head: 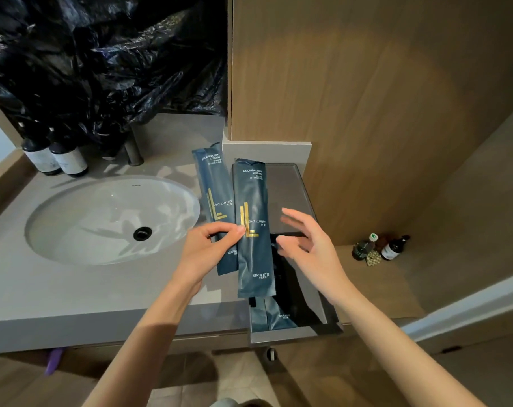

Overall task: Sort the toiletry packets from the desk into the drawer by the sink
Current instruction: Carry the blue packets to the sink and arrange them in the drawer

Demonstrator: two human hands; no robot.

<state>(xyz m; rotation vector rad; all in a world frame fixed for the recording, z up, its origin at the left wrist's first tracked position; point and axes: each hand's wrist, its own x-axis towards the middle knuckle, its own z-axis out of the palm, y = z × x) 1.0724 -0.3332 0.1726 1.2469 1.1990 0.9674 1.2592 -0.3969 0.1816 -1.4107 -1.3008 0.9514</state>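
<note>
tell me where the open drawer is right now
Head view, lower centre: the drawer juts out of the counter front just right of the sink, beneath the two packets the left hand pinches.

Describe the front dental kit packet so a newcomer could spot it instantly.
Start at the white sink; just right of it is an open drawer. Above the drawer the left hand pinches two dark blue packets with gold stripes. You want the front packet: it overlaps the rear packet, sits farther from the sink, and shows its whole DENTAL KIT label.
</note>
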